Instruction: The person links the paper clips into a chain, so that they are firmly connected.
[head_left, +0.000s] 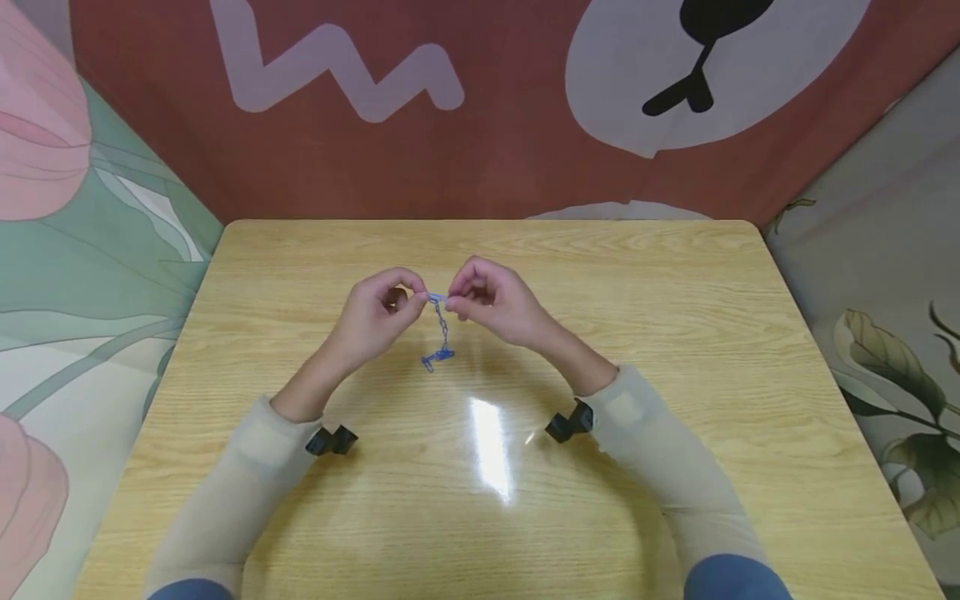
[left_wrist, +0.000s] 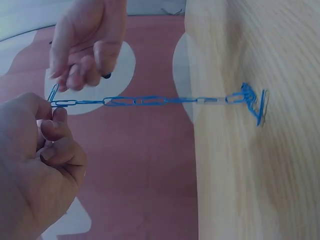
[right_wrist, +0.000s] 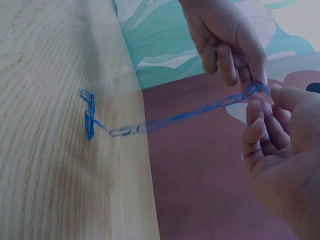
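A chain of blue paper clips point(head_left: 442, 325) hangs between the two hands above the wooden table. My left hand point(head_left: 375, 312) pinches the top of the chain between thumb and index finger. Opposite it, my right hand point(head_left: 502, 304) has its thumb and index fingertips at the other end of the top paper clip point(head_left: 437, 297), seemingly pinching it. The left wrist view shows this clip standing at an angle to the chain, close to the blurred right fingertips. The chain's lower end point(left_wrist: 252, 102) lies bunched on the table, also seen as a small heap point(right_wrist: 90, 120) in the right wrist view.
The light wooden table point(head_left: 300, 517) reaches back to a red printed cloth point(head_left: 495, 167). Patterned cloths hang at both sides. A bright glare patch point(head_left: 491, 450) lies on the tabletop. Small black cameras point(head_left: 570, 421) sit on both wrists.
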